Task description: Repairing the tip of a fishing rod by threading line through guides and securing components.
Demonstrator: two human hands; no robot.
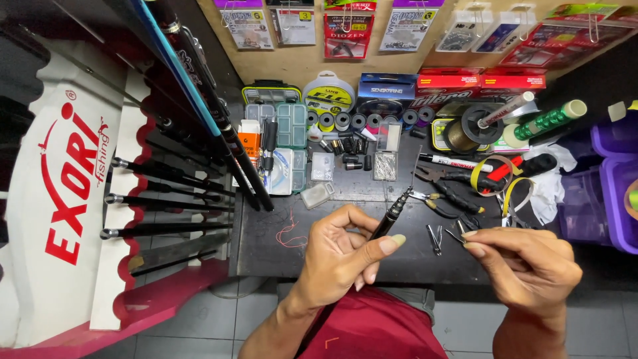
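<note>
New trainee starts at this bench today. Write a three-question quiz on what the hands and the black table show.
1. True or false: the left hand holds a thin black rod section whose tip points away from the person.
2. What lies on the black table just left of the left hand? A) red thread B) a hammer C) a green cup
3. Fill in: the right hand pinches something too small to make out, near the small metal ___.

Key: 1 true; 2 A; 3 clippers
</note>
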